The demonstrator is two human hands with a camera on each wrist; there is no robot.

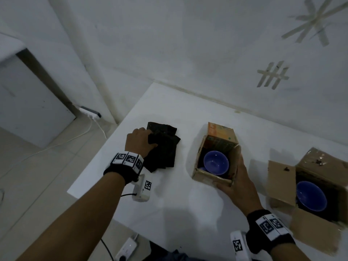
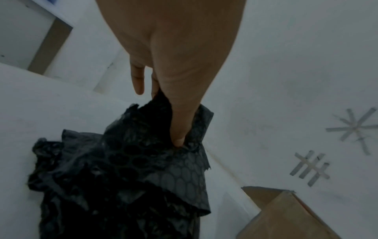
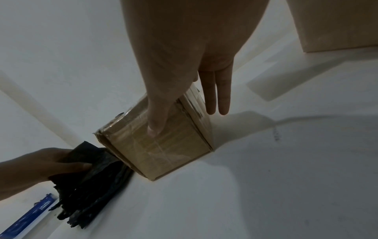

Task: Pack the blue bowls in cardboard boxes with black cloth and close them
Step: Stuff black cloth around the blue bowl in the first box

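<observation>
Two cardboard boxes are standing open on the white table (image 1: pixel 169 213). The middle box (image 1: pixel 212 175) is being steadied by the right hand (image 1: pixel 238 187): the thumb is being pressed against the near wall and straight fingers are being laid along the right wall, so the grip is wide and flat rather than curled. One blue bowl (image 1: pixel 216 162) is sitting upright inside this box, with a far flap (image 1: pixel 221 132) standing raised. The right-hand box (image 1: pixel 280 185) is lying well apart at the right edge, flaps spread outward, and a second blue bowl (image 1: pixel 310 196) is being held in it over dark lining.

A pile of black cloth (image 1: pixel 165 147) is lying on the table left of the middle box, near it but not touching in the head view. Its top piece is being pinched by the left hand (image 1: pixel 139 142), thumb (image 2: pixel 182 129) over the fabric and fingers curled beneath; a bubble-like pattern is being shown on the material in the left wrist view.

A power strip (image 1: pixel 90 112) is lying on the floor at far left.
</observation>
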